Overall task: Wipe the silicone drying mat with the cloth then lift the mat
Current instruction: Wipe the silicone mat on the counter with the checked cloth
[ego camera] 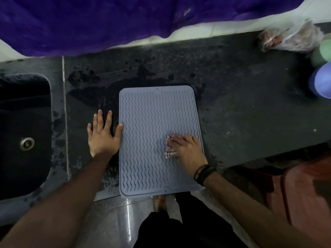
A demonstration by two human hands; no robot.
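Sink [25,133] left of mat [157,122].

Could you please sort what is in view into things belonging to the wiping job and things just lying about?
In the job: blue-grey wavy-ribbed silicone mat; folded striped cloth; both hands, left, right.
Lying about: dark sink; clear plastic bag; green cup; blue cup.

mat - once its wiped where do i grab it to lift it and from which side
Probably the near edge of the mat: it juts past the counter front, so fingers can come from below and pinch it. Elsewhere it lies flat, leaving nothing to get under. The left hand lies flat beside its left edge; the right hand presses the cloth on it.
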